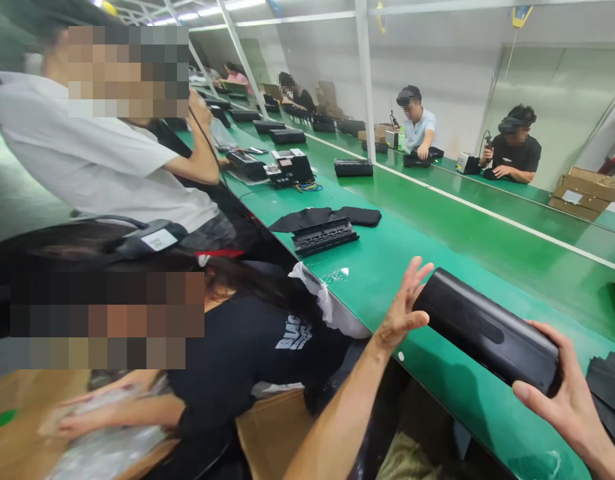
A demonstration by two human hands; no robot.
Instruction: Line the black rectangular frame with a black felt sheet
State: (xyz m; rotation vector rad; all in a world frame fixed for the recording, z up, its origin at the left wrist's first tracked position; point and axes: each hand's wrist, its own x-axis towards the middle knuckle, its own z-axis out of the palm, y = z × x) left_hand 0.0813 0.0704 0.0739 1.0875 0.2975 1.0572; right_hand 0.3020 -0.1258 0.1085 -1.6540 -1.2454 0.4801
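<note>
A long black plastic housing (482, 327) with rounded sides is held up over the green bench. My right hand (562, 380) grips its right end, thumb on the near side and fingers behind. At the other end, my left hand (407, 310) has its fingers spread and its thumb apart, close beside the housing; whether it touches cannot be told. On the bench further left lies an open black housing part (325, 238), its ribbed inside showing. Black flat sheets (360, 216) lie just behind that part.
The green bench (387, 250) runs away to the far left, with several black units on it. Dark cloth-like pieces (610, 390) lie at the right edge. A co-worker in black (247, 347) sits close on my left; a person in white (102, 173) is beyond. Cardboard boxes (585, 192) stand opposite.
</note>
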